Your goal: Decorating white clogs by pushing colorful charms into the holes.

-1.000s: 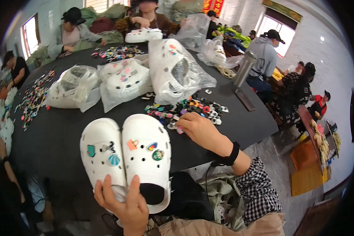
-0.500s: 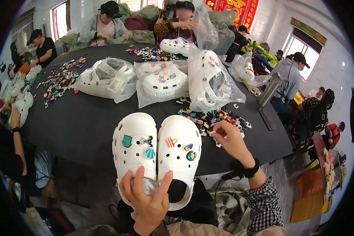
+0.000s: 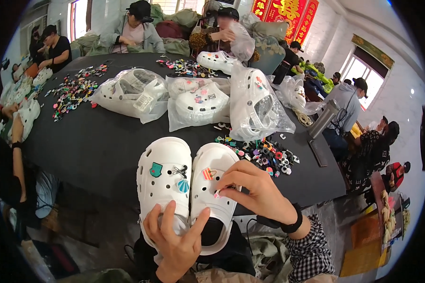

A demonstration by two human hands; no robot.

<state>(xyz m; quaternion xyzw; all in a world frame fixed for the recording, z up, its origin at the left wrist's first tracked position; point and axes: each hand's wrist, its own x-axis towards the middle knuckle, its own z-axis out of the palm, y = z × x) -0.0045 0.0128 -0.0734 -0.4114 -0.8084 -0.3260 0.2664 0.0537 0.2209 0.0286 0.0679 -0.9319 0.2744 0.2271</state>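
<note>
Two white clogs, a left clog (image 3: 163,152) and a right clog (image 3: 216,154), lie side by side in front of me, toes pointing away. My left hand (image 3: 177,238) grips the pair at the heels, fingers spread across both. Between thumb and fingertips of my right hand (image 3: 257,188) is a small pink shoe charm (image 3: 216,194), held against the top of the right clog. A striped bag charm (image 3: 208,174) sits on that clog; other charms there are hidden by my hand. The left clog bears a teal charm (image 3: 156,169), a blue shell charm (image 3: 183,186) and a dark crossed charm (image 3: 179,171).
A pile of loose charms (image 3: 269,153) lies beyond my right hand. Bagged white clogs (image 3: 198,106) stand across the black table (image 3: 94,146), with more charms (image 3: 75,92) at the left. A grey metal stand (image 3: 323,120) is at the right. Other people work around the table.
My right hand has moved left from beside the charm pile onto the right clog, carrying the pink charm. My left hand keeps its hold on the clogs.
</note>
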